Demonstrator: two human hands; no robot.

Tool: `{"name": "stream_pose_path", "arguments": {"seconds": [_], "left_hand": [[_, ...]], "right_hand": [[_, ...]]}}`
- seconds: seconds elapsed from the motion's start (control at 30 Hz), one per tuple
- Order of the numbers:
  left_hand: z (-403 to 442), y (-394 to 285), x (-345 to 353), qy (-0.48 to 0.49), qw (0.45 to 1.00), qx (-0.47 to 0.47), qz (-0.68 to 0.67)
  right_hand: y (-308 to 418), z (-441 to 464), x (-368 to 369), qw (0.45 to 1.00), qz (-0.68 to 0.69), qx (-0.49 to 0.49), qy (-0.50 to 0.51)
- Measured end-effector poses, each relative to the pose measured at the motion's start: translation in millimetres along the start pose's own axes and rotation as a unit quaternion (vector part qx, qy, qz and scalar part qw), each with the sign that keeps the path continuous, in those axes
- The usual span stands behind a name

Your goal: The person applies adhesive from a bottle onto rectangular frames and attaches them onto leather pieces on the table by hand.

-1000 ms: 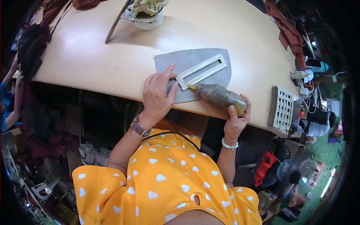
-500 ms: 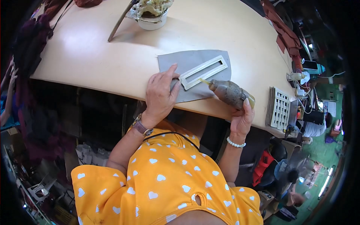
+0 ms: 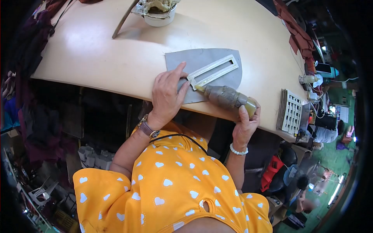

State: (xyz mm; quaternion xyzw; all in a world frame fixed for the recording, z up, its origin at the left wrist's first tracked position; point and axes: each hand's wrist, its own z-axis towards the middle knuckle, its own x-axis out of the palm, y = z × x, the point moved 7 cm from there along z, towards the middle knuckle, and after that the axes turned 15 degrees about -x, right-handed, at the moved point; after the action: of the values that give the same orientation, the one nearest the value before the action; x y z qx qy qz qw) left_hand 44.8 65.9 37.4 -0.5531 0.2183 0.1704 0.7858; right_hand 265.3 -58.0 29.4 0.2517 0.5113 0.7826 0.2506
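A grey, curved-edged flat piece lies at the table's near edge, with a pale slotted rectangular frame on top of it. My left hand holds the frame's left end, thumb and a finger at its corners and the index finger raised. In my right hand is a stained squeeze bottle, tilted nearly flat and gripped around its base. Its yellowish nozzle touches or hovers just over the frame's lower left corner; I cannot tell which.
Toward the back stands a white tub topped with a crusted, yellowish mass, a stick leaning beside it. Slotted pale panels stand at the table's right edge, near a small bottle. Dark cloth hangs at the left.
The bottle has moved left and down, its nozzle now at the frame's lower left corner. My right hand has shifted to the bottle's base and tilted it flatter. My left hand stays at the frame.
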Motion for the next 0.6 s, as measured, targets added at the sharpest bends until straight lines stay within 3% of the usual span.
{"name": "stream_pose_path", "arguments": {"seconds": [0.17,0.23,0.3,0.33,0.43,0.6], "left_hand": [[0.3,0.4,-0.1,0.001,1.000,-0.002,0.004],[0.7,-0.6,-0.3,0.002,1.000,-0.001,0.006],[1.0,-1.3,-0.2,0.002,1.000,0.001,0.007],[1.4,-0.9,-0.5,0.001,1.000,0.000,0.007],[0.7,-1.4,1.3,0.005,1.000,0.001,0.006],[1.1,-0.7,1.3,0.005,1.000,-0.005,0.013]], "right_hand": [[-12.4,-6.7,-0.3,0.988,0.115,0.103,-0.014],[-25.9,2.8,-15.8,0.930,0.317,0.161,-0.090],[-26.8,24.7,-27.6,0.906,0.383,0.145,-0.111],[-19.4,36.5,-27.0,0.919,0.362,0.112,-0.111],[-18.7,66.5,-46.0,0.988,0.112,0.023,-0.101],[10.0,57.9,-36.5,0.998,-0.057,-0.035,0.006]]}}
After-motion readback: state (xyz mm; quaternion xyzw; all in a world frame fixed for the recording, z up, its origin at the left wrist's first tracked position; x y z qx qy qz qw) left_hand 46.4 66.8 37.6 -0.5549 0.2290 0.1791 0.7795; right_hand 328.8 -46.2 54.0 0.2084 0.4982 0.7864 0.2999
